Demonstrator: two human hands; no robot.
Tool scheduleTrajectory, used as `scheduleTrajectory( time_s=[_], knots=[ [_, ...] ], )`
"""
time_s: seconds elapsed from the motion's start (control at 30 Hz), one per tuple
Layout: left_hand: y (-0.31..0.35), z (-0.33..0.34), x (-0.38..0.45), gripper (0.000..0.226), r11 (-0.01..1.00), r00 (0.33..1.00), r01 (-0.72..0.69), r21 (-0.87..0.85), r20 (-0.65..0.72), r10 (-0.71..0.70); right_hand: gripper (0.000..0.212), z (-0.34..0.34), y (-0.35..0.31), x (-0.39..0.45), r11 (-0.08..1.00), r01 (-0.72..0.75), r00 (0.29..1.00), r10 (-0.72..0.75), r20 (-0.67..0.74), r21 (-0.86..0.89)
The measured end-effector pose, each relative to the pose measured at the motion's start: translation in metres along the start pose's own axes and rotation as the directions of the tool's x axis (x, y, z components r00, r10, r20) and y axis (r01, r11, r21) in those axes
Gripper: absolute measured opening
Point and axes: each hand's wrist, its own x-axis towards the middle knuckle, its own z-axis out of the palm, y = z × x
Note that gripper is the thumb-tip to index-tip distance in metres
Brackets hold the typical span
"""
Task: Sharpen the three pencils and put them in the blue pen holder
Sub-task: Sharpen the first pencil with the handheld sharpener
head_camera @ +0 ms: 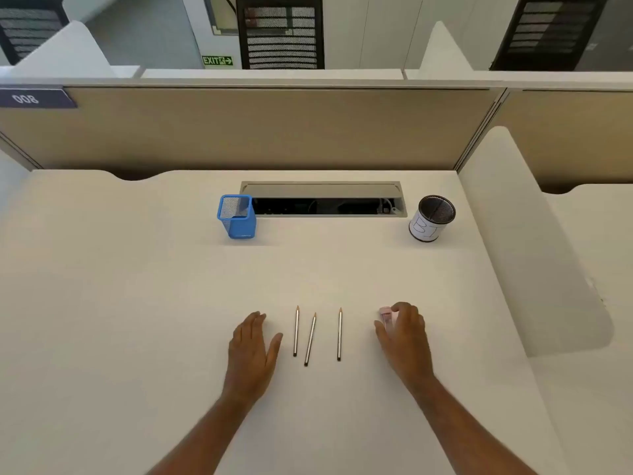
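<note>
Right hand is curled over a small pink thing, prob the sharpener, fingers closing on it but it's on the tabletop afaict. Left hand is flat and open, holding nothing, just beside the pencils. All 3 lie side by side btw the hands, none picked up. So basically nothing done yet imo. Blue holder sits well back, looks empty. Black cup far right, can't see anything inside.

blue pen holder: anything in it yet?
Empty. The blue pen holder stands upright with nothing inside; all three pencils lie on the desk.
</note>
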Motion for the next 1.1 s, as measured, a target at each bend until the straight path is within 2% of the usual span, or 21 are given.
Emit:
scheduleTrajectory(
  time_s=[0.07,0.13,0.2,0.27,0.43,0.6,0.73,0.97,1.07,1.1],
  knots=[
    [0.008,-0.002,0.004,0.071,0.995,1.0,0.012,-0.104,-0.023,-0.014,0.045,-0.005,0.002,0.001,0.998,-0.067,0.998,0.067,0.021,-0.017],
    [0.017,-0.003,0.01,0.062,0.99,1.0,0.018,-0.137,-0.012,-0.02,0.048,-0.006,0.006,0.0,0.991,-0.13,0.989,0.131,0.062,-0.013],
    [0.024,0.0,0.012,0.056,0.984,1.0,0.021,-0.179,-0.002,-0.022,0.042,-0.006,0.008,-0.001,0.988,-0.155,0.984,0.154,0.09,-0.003],
    [0.031,0.0,0.014,0.053,0.975,1.0,0.015,-0.222,-0.012,-0.018,0.033,-0.005,0.008,-0.002,0.989,-0.148,0.984,0.147,0.097,0.005],
    [0.053,0.0,0.014,0.048,0.916,0.996,0.086,-0.391,0.044,-0.075,0.026,-0.005,0.006,-0.004,0.99,-0.13,0.99,0.127,0.068,0.048],
    [0.076,-0.005,0.016,0.047,0.847,0.988,0.15,-0.511,0.11,-0.109,0.023,-0.011,-0.012,-0.008,0.993,-0.077,0.995,0.071,0.076,0.089],
    [0.102,-0.017,0.016,0.019,0.777,0.981,0.191,-0.599,0.152,-0.125,0.022,-0.015,-0.038,-0.015,0.993,0.015,0.995,-0.026,0.096,0.121],
    [0.131,-0.037,0.014,0.024,0.785,0.988,0.153,-0.6,0.117,-0.103,0.024,-0.017,-0.077,-0.03,0.975,0.122,0.973,-0.155,0.174,0.184],
    [0.136,-0.044,0.013,0.009,0.793,0.989,0.147,-0.591,0.093,-0.114,0.022,-0.017,-0.084,-0.032,0.966,0.172,0.96,-0.208,0.189,0.191],
    [0.136,-0.046,0.012,0.012,0.797,0.989,0.149,-0.585,0.088,-0.12,0.021,-0.016,-0.085,-0.033,0.965,0.181,0.955,-0.219,0.202,0.191]
  ],
)
